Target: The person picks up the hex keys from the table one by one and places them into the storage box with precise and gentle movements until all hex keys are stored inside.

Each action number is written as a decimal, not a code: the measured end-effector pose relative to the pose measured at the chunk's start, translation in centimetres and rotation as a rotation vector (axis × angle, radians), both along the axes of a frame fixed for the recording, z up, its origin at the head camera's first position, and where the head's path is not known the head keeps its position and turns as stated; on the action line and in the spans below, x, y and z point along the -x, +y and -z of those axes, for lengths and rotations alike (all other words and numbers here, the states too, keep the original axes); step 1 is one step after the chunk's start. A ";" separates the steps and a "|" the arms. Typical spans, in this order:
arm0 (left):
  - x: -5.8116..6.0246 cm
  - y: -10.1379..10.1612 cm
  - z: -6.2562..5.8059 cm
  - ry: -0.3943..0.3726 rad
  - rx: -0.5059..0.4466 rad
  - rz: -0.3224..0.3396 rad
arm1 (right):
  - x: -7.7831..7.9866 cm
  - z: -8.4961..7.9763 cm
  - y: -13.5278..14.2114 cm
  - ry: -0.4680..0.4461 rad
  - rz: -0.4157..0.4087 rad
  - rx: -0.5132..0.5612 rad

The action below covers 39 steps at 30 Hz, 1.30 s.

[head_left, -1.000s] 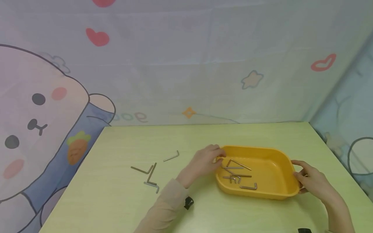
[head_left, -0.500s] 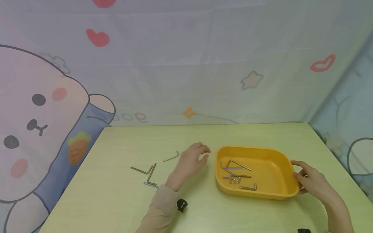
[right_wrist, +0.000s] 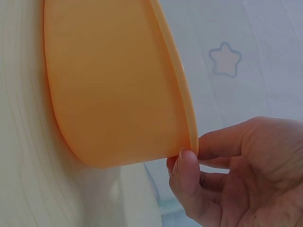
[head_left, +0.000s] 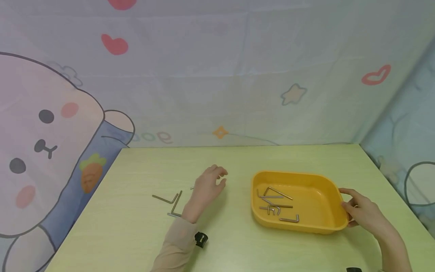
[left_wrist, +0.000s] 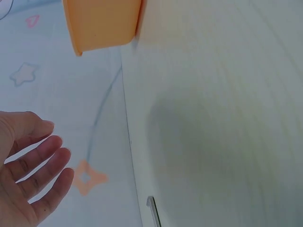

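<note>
My right hand [head_left: 365,212] pinches the right-end rim of a yellow plastic tray [head_left: 319,207]; in the right wrist view its thumb and fingers [right_wrist: 187,175] meet at the tray's corner edge. Several metal hex keys lie in the tray's left half, among them a short one [head_left: 290,220] at the front. My left hand [head_left: 205,190] holds nothing and hovers left of the tray with loosely bent fingers. It partly hides a silver hex key [left_wrist: 154,210] on the table. Left of it lie a bronze hex key [head_left: 164,198], another bronze one [head_left: 175,206] and a half-covered silver one [head_left: 173,214].
The light wood-grain table [head_left: 231,245] ends at a patterned cloth backdrop [head_left: 204,94], with another cloth along the right side. A black wrist mount [head_left: 201,239] sits by the left sleeve [head_left: 178,238].
My left hand has let go of the tray's left rim and moved left, over toward the loose hex keys. My right hand and the tray have stayed in place.
</note>
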State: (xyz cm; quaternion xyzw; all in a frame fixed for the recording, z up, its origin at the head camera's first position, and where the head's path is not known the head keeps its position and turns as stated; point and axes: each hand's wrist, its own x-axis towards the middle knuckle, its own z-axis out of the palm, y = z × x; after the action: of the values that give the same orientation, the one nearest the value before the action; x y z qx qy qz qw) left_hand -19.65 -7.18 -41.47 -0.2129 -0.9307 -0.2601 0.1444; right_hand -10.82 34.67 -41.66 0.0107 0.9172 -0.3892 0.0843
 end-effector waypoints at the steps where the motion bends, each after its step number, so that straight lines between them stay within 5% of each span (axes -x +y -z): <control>1: 0.0 -0.2 0.0 0.005 0.003 -0.001 | 0.0 0.0 0.0 0.001 0.000 0.001; 7: 0.4 -1.6 0.2 0.011 0.004 -0.026 | -0.1 -0.1 -0.2 0.015 0.000 0.002; 18: 1.3 -4.1 0.5 -0.141 -0.004 -0.066 | -0.1 -0.1 -0.1 0.008 0.003 0.002; 39: 3.6 -6.2 2.8 -0.269 0.091 -0.149 | 0.0 -0.2 0.0 -0.010 0.005 0.002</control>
State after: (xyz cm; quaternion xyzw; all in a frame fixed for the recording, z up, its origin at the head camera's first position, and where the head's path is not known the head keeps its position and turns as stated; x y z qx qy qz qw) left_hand -23.24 -13.37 -44.27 -0.1126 -0.9657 -0.2325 0.0275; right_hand -10.83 34.65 -41.44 0.0149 0.9164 -0.3903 0.0878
